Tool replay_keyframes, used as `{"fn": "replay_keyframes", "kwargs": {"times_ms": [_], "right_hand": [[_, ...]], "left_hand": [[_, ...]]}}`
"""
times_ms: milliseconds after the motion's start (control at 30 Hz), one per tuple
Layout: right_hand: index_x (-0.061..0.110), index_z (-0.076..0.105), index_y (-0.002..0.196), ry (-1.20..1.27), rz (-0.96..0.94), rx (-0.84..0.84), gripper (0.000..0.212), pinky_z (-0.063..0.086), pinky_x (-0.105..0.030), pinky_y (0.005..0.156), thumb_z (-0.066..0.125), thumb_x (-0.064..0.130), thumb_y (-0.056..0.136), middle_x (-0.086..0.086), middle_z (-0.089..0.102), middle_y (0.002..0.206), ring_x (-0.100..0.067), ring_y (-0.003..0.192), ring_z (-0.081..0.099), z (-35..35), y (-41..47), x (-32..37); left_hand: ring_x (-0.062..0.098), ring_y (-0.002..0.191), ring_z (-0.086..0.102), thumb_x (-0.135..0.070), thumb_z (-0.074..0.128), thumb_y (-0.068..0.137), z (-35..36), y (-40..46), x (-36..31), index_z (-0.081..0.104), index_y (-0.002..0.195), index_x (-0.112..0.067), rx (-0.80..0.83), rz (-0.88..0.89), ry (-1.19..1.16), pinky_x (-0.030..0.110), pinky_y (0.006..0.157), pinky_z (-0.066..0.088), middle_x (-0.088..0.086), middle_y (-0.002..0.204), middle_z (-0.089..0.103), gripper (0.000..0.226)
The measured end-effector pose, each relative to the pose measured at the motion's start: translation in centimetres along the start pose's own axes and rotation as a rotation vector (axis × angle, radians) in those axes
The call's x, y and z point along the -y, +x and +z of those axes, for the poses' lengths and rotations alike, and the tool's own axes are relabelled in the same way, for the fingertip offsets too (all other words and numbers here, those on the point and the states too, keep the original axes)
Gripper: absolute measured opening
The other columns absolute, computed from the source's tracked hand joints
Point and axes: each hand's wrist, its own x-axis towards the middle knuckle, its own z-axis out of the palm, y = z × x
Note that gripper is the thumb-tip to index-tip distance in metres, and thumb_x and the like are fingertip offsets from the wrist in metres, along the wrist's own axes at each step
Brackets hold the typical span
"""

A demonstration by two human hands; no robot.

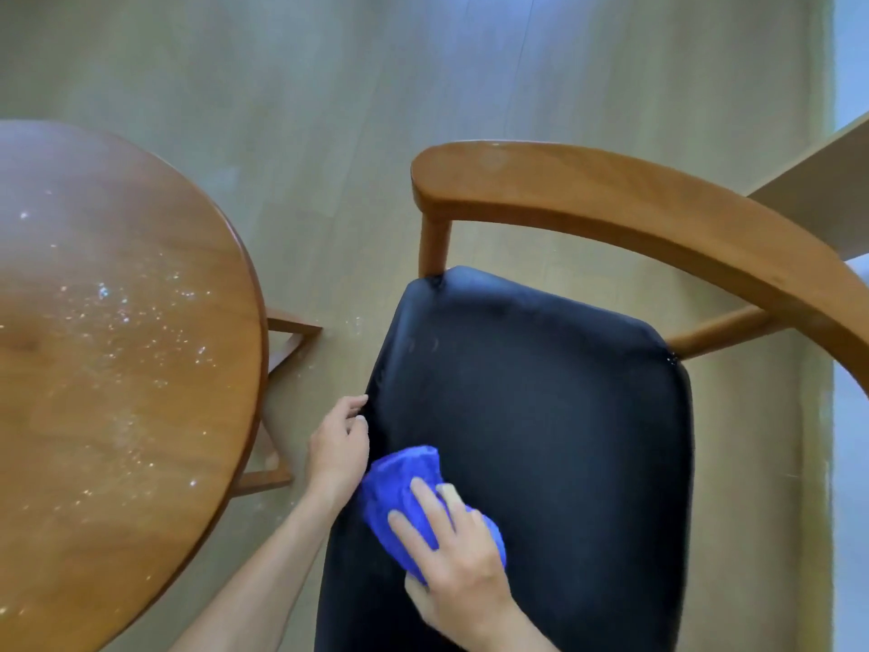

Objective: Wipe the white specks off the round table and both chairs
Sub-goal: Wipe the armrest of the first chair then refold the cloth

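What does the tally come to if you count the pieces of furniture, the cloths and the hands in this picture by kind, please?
Round tables: 1, the round table, still speckled white.
Chairs: 1, the chair with a black seat.
Cloths: 1, the blue cloth.
Hands: 2, the left hand at the seat edge and the right hand on the cloth.
Total: 5.

Table left of chair; cloth on seat.
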Motion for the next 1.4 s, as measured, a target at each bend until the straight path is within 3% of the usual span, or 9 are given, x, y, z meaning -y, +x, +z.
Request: {"fn": "replay_keyframes", "kwargs": {"times_ms": [233,367,500,633,767,933,1067,1200,1400], "right_hand": [[0.023,0.064,0.096,-0.109,-0.394,0.008,0.028,0.037,-0.035,0.055,0.047,0.003,0.087,-0.009,0.067,0.103,-0.028,0.068,0.051,-0.7,6.0,-4.1],[0.024,0.066,0.101,-0.248,-0.171,-0.047,0.039,0.037,-0.035,0.060,0.060,0.008,0.065,-0.012,0.065,0.111,-0.031,0.073,0.054,0.2,15.7,-7.2],[0.019,0.068,0.088,-0.274,0.266,-0.071,0.043,0.034,-0.029,0.053,0.077,0.015,0.046,-0.011,0.063,0.093,-0.029,0.062,0.051,-0.3,23.1,-8.5],[0.016,0.066,0.094,-0.150,0.083,-0.045,0.041,0.042,-0.032,0.050,0.067,0.013,0.053,-0.015,0.063,0.106,-0.028,0.062,0.047,-0.1,15.8,-6.3],[0.017,0.065,0.096,-0.001,-0.166,0.145,0.038,0.045,-0.035,0.055,0.052,0.007,0.062,-0.013,0.064,0.107,-0.028,0.068,0.048,-1.0,3.3,-4.0],[0.019,0.055,0.089,-0.083,-0.430,0.266,0.029,0.041,-0.034,0.054,0.044,0.001,0.070,-0.008,0.064,0.101,-0.024,0.064,0.041,-3.7,0.9,-8.0],[0.022,0.063,0.110,-0.210,0.015,0.026,0.054,0.046,-0.037,0.062,0.072,0.008,0.059,-0.015,0.060,0.121,-0.034,0.077,0.054,-6.8,6.4,-15.8],[0.028,0.059,0.129,-0.233,0.451,-0.005,0.072,0.047,-0.046,0.073,0.082,0.044,0.063,-0.016,0.045,0.138,-0.039,0.104,0.051,-7.9,6.6,-17.7],[0.024,0.061,0.125,-0.194,0.596,-0.052,0.058,0.051,-0.036,0.056,0.078,0.031,0.069,-0.013,0.059,0.115,-0.027,0.071,0.051,-5.0,5.1,-13.8]], "left_hand": [[0.017,0.107,0.062,-0.001,0.039,0.091,-1.0,1.2,1.0,0.069,0.108,-0.027,0.057,-0.069,-0.117,0.040,0.100,0.047,-0.006,0.109,0.069,0.043],[0.016,0.107,0.061,-0.002,0.036,0.092,-1.0,1.5,1.4,0.066,0.104,-0.036,0.082,-0.089,-0.117,0.043,0.099,0.048,-0.011,0.107,0.068,0.047],[0.005,0.108,0.051,-0.007,0.035,0.099,-1.0,0.9,1.3,0.062,0.120,-0.033,0.106,-0.053,-0.076,0.023,0.097,0.039,-0.016,0.115,0.060,0.043],[0.002,0.104,0.051,-0.002,0.037,0.096,-1.0,0.4,0.8,0.064,0.121,-0.023,0.062,0.046,-0.036,0.012,0.087,0.033,-0.010,0.117,0.064,0.043],[0.017,0.115,0.053,0.000,0.039,0.094,-0.5,0.8,0.8,0.062,0.123,-0.015,-0.014,0.170,0.102,0.014,0.090,0.031,0.002,0.127,0.060,0.039],[0.025,0.134,0.039,-0.017,0.037,0.093,1.2,0.8,-1.4,0.053,0.134,-0.011,0.006,0.489,0.443,0.039,0.110,0.035,0.007,0.144,0.044,0.044],[0.034,0.135,0.040,-0.028,0.032,0.089,3.1,1.2,-3.3,0.051,0.136,-0.013,0.030,0.713,0.725,0.045,0.107,0.036,0.013,0.146,0.044,0.053],[0.035,0.141,0.030,-0.030,0.031,0.090,5.2,1.5,-4.0,0.041,0.143,-0.016,0.046,0.759,0.855,0.051,0.112,0.029,0.012,0.152,0.034,0.056],[0.035,0.143,0.023,-0.033,0.030,0.092,8.2,2.5,-5.6,0.035,0.146,-0.020,-0.008,0.815,0.865,0.055,0.113,0.024,0.012,0.156,0.026,0.057]]}}
